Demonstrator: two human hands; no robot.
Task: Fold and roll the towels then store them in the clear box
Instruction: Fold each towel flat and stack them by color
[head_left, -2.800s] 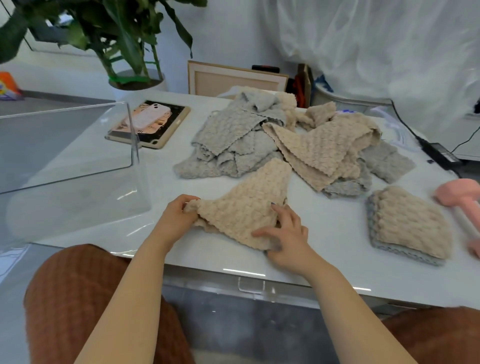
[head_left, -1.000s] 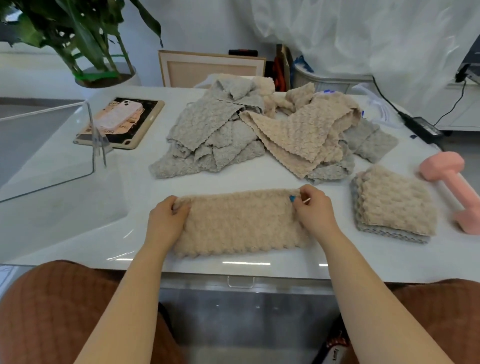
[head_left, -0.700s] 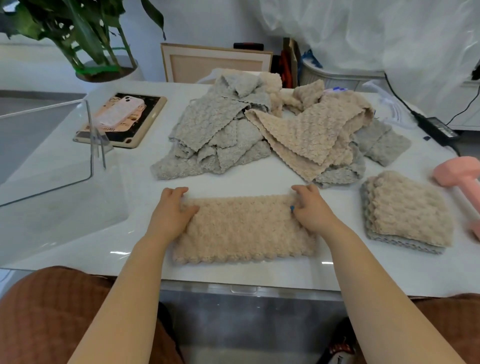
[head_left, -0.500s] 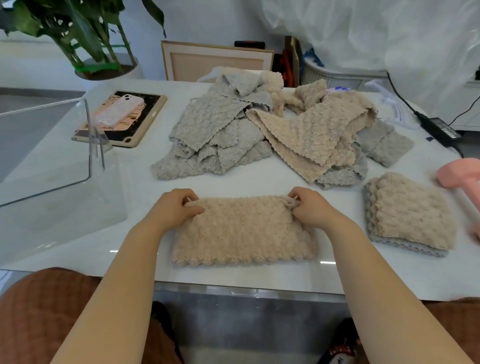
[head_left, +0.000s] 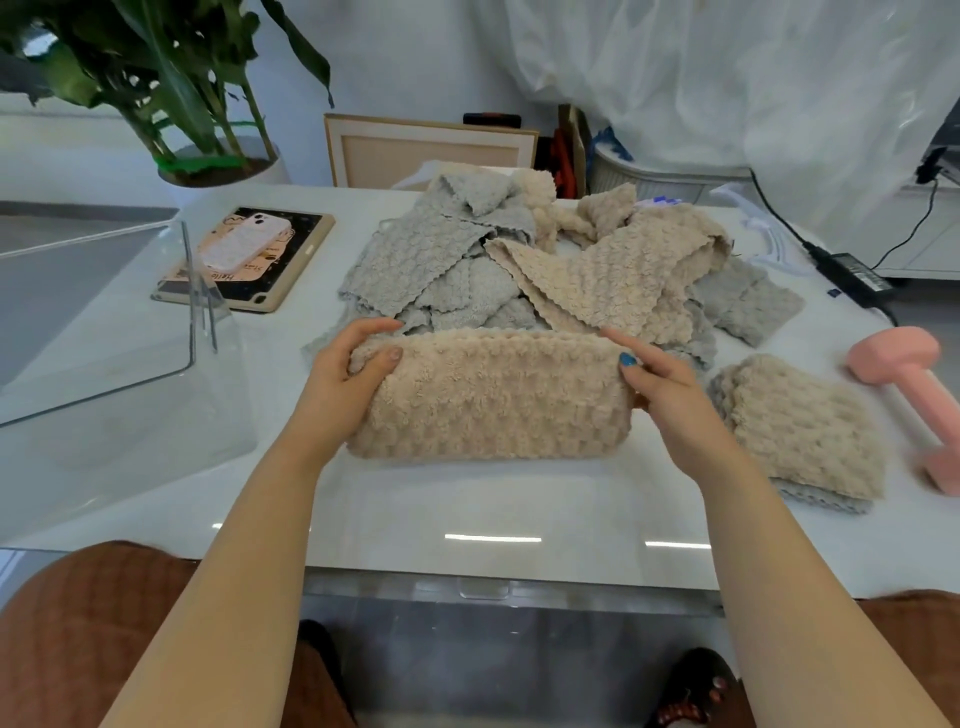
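Note:
A beige towel folded into a long band is held up off the white table, hanging from its top edge. My left hand grips its left end, thumb in front and fingers behind. My right hand pinches its right end the same way. Behind it lies a loose pile of grey and beige towels. A folded beige towel on a grey one sits to the right. The clear box stands at the left.
A tablet with a phone on it lies behind the clear box. A pink dumbbell rests at the right edge. A potted plant, a picture frame and a power brick sit at the back.
The beige towel went from a triangle to a long flat band. Both hands then gripped its far edge and lifted it off the table.

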